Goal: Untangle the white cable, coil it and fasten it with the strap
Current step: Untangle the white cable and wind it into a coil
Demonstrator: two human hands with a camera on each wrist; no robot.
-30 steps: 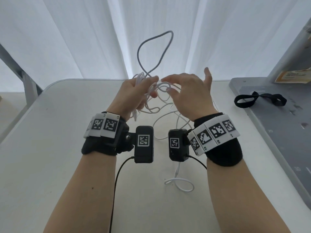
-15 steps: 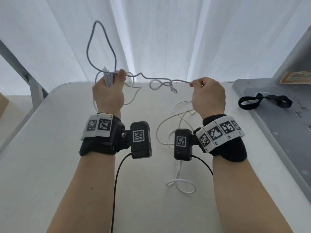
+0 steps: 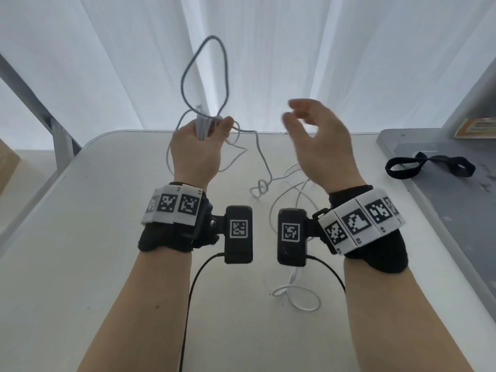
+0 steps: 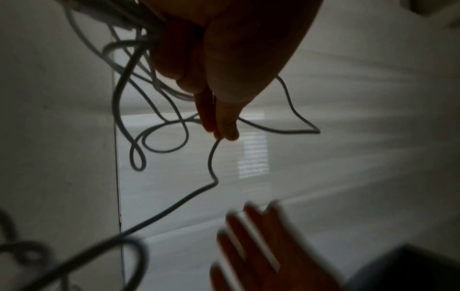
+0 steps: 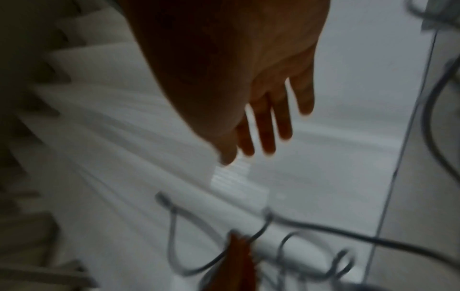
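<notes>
left hand: the left hand (image 3: 196, 149) is raised above the far part of the table; thumb and fingers curled round a gathered bunch of the thin white cable (image 3: 264, 167); left wrist view shows fingertips (image 4: 225, 130) pinching one strand as well
right hand: the right hand (image 3: 319, 140) is up in the air beside the left, apart from it; fingers loosely spread and slightly bent; holds nothing; blurred in both wrist views (image 5: 268, 118)
cable above grip: one tall loop stands up out of the left hand against the white curtain (image 3: 349, 49); looks grey against the backlight
cable below grip: strands hang from the left hand down to the white rounded-corner table (image 3: 80, 237); a small twisted kink lies on the table between the two wrists; more slack curves run under the right hand; another small loop lies nearer the person, below the wrist cameras
cable state: still loose and tangled; not coiled
strap: the black fabric strap (image 3: 429, 167) lies in a figure-eight shape on the grey side surface (image 3: 442, 224) to the right; well apart from both hands and from the cable; untouched
wrist gear: black bands with white coded marker blocks (image 3: 174, 208) on both wrists; black camera boxes (image 3: 239, 233) face each other between the forearms; thin black leads trail from them toward the person
far right: an orange label (image 3: 475, 127) at the frame edge; text too small to read
</notes>
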